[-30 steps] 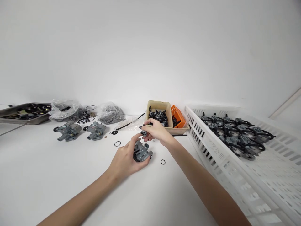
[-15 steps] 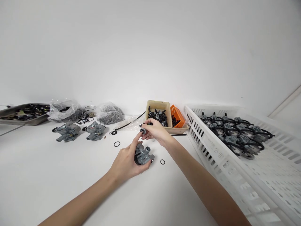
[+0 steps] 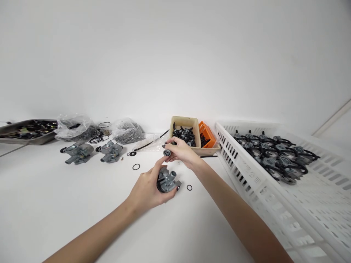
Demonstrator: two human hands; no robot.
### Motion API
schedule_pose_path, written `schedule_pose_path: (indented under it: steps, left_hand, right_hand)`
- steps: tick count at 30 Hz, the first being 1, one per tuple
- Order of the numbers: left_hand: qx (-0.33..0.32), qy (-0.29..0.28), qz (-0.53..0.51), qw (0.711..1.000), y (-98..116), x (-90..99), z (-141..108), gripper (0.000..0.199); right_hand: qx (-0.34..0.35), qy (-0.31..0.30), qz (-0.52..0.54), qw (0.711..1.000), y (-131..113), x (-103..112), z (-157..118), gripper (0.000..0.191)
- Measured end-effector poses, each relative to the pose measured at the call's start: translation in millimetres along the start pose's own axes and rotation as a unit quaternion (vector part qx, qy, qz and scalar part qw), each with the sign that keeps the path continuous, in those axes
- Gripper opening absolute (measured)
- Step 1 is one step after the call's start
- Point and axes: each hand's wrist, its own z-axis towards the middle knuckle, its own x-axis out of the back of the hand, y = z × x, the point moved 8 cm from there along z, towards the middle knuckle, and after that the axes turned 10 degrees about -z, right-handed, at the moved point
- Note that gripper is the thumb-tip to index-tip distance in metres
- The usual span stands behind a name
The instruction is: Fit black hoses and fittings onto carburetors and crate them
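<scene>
Carburetor: shows dull grey cast metal and a stubby round spout; sits above the smooth white table, clamped between thumb and fingers of left hand. Just beyond, pinched in right hand: round grey cap. Nearby, flat on table: thin black ring. Farther back: beige plastic tub, slatted orange basket, crinkled clear bag.

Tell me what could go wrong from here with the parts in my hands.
The small round part sits in the fingertips of your right hand, above the table, so it could slip and drop. The black ring lies loose beside the metal body in your left hand; a sideways sweep might knock it away.
</scene>
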Motion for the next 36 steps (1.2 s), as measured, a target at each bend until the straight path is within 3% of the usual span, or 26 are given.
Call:
schedule_pose_path:
  steps: [36]
  left_hand:
    - [0.037,-0.005,-0.079,0.996,-1.8,-1.2,-1.6,0.083]
  right_hand:
    - [0.071,-0.021,0.030,0.997,-9.0,-7.3,1.4,0.017]
